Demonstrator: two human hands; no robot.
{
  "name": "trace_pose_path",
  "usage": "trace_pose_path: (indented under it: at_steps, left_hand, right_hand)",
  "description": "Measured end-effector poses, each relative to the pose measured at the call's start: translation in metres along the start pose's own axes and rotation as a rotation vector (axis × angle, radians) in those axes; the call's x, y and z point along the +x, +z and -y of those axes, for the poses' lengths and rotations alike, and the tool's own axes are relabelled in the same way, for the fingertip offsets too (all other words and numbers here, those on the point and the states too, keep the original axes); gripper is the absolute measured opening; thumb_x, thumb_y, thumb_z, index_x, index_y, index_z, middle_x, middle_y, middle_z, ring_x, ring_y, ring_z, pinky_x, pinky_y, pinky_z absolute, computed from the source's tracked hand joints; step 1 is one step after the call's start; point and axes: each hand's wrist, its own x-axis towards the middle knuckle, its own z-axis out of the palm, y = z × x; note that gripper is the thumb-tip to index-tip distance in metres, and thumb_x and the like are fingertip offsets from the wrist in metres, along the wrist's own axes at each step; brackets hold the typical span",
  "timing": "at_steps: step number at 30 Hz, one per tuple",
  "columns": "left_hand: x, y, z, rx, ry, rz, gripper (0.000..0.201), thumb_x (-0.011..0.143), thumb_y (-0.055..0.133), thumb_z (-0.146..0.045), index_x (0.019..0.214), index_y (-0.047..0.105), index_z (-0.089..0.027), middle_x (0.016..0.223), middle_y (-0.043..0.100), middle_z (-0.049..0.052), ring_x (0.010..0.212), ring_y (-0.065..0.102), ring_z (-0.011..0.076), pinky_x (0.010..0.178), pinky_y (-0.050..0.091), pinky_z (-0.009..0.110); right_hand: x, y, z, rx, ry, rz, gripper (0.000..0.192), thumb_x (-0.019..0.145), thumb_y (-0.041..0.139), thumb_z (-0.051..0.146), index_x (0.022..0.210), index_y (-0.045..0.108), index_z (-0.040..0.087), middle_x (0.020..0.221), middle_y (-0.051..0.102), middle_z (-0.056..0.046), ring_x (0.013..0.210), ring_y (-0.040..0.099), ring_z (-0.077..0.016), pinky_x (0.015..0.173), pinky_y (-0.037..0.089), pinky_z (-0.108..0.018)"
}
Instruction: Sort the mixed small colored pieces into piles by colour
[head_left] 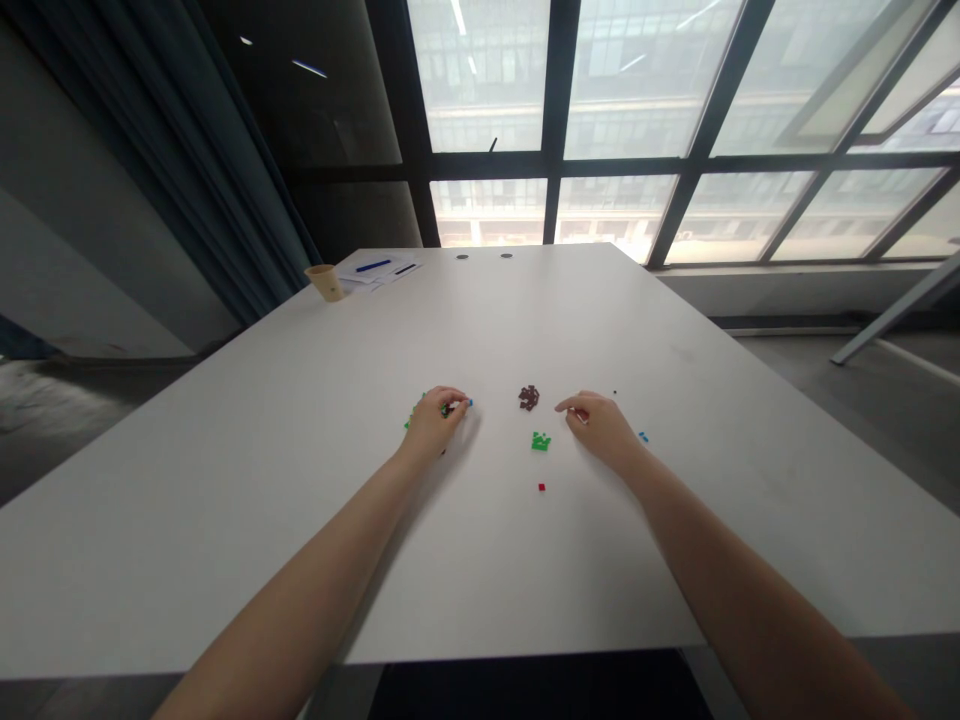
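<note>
Down on the white worktop [300, 450], both bare hands rest among tiny coloured building bricks. The left hand [435, 425] lies palm down with its fingers curled over a small cluster of green bricks [412, 415], and a blue brick [469, 403] sits at its fingertips; its grip looks closed around something small, though whether the blue piece is pinched or merely touched is too fine to tell. The right hand [602, 425] rests on the surface a little way across from the left, with thumb and forefinger drawn together toward the left; whether that grip has hold of anything cannot be told at this size. Between the two hands, slightly farther from the person, lies a dark brown pile of bricks [529, 397]. Just nearer, beside the right hand, sits a green brick cluster [541, 441], and closer still to the person a single red brick [541, 487] lies by itself. A few light blue bits [643, 436] lie just right of the right hand, and a tiny dark speck [615, 392] lies beyond it. At the far left corner stand a paper cup [325, 282] and some papers with blue pens [375, 268].
</note>
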Motion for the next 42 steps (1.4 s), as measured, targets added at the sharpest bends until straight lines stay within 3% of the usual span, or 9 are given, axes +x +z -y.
trace_pose_path:
  at_steps: [3,6,13,19,25,30,33,37,42]
  left_hand:
    - [-0.009,0.009,-0.012,-0.360,-0.174,0.130,0.026,0.068,0.062,-0.042,0.078,0.066,-0.018,0.085,0.064,0.005,0.078,0.054,0.0179,0.070,0.039,0.028]
    - [-0.018,0.018,-0.021,-0.558,-0.274,0.244,0.031,0.064,0.067,-0.045,0.080,0.068,-0.018,0.079,0.065,0.004,0.072,0.053,0.0152,0.066,0.037,0.025]
    - [-0.027,0.027,-0.036,-0.558,-0.229,0.370,0.033,0.067,0.064,-0.048,0.077,0.067,-0.017,0.067,0.060,0.000,0.063,0.047,0.0120,0.060,0.035,0.023]
    - [-0.029,0.029,-0.040,-0.574,-0.179,0.439,0.030,0.070,0.062,-0.046,0.072,0.064,-0.016,0.062,0.055,-0.002,0.060,0.044,0.0105,0.059,0.033,0.023]
    - [-0.028,0.032,-0.037,-0.612,-0.270,0.333,0.032,0.065,0.065,-0.043,0.084,0.062,-0.017,0.080,0.062,0.002,0.071,0.051,0.0124,0.061,0.035,0.022]
    - [-0.026,0.028,-0.035,-0.567,-0.337,0.288,0.029,0.069,0.061,-0.040,0.088,0.059,-0.018,0.091,0.063,0.004,0.074,0.052,0.0117,0.058,0.034,0.020]
    - [-0.025,0.026,-0.035,-0.527,-0.348,0.280,0.027,0.071,0.057,-0.038,0.091,0.057,-0.019,0.094,0.063,0.004,0.075,0.052,0.0115,0.058,0.034,0.020]
    - [-0.023,0.023,-0.035,-0.480,-0.352,0.275,0.029,0.073,0.054,-0.039,0.095,0.054,-0.019,0.096,0.062,0.004,0.078,0.053,0.0121,0.059,0.035,0.021]
    - [-0.023,0.020,-0.034,-0.448,-0.342,0.250,0.029,0.074,0.053,-0.039,0.096,0.053,-0.020,0.098,0.062,0.005,0.080,0.055,0.0127,0.059,0.036,0.021]
  right_hand:
    - [-0.001,0.003,0.009,0.071,-0.079,-0.007,0.026,0.073,0.046,0.012,0.083,0.069,0.019,0.065,0.053,0.000,0.058,0.047,-0.0110,0.062,0.039,-0.025]
    - [-0.004,0.007,0.024,0.148,-0.200,0.004,0.020,0.077,0.051,0.019,0.089,0.067,0.020,0.069,0.054,-0.001,0.061,0.048,-0.0110,0.064,0.040,-0.025]
    - [-0.010,0.011,0.042,0.172,-0.283,-0.010,0.019,0.076,0.060,0.028,0.094,0.065,0.024,0.078,0.056,-0.002,0.073,0.053,-0.0134,0.067,0.042,-0.025]
    - [-0.013,0.016,0.050,0.110,-0.281,-0.028,0.011,0.078,0.058,0.025,0.086,0.066,0.022,0.073,0.055,-0.002,0.073,0.053,-0.0140,0.069,0.041,-0.026]
    - [-0.002,-0.002,0.037,0.006,-0.290,0.015,0.012,0.078,0.057,0.025,0.086,0.066,0.021,0.076,0.059,-0.002,0.072,0.054,-0.0139,0.070,0.040,-0.026]
    - [0.009,-0.057,-0.024,-0.185,0.002,0.016,0.014,0.074,0.058,0.029,0.080,0.068,0.020,0.062,0.053,0.000,0.058,0.049,-0.0120,0.058,0.036,-0.024]
    - [0.006,-0.082,-0.063,-0.311,0.229,0.130,0.012,0.070,0.061,0.028,0.074,0.069,0.020,0.060,0.054,0.000,0.054,0.048,-0.0114,0.052,0.033,-0.024]
    - [0.002,-0.091,-0.091,-0.361,0.427,0.357,0.008,0.062,0.063,0.023,0.067,0.068,0.018,0.062,0.059,-0.001,0.056,0.052,-0.0118,0.052,0.034,-0.023]
    - [0.002,-0.087,-0.098,-0.197,0.583,0.526,0.011,0.059,0.062,0.017,0.069,0.067,0.016,0.064,0.064,-0.003,0.059,0.055,-0.0135,0.054,0.039,-0.023]
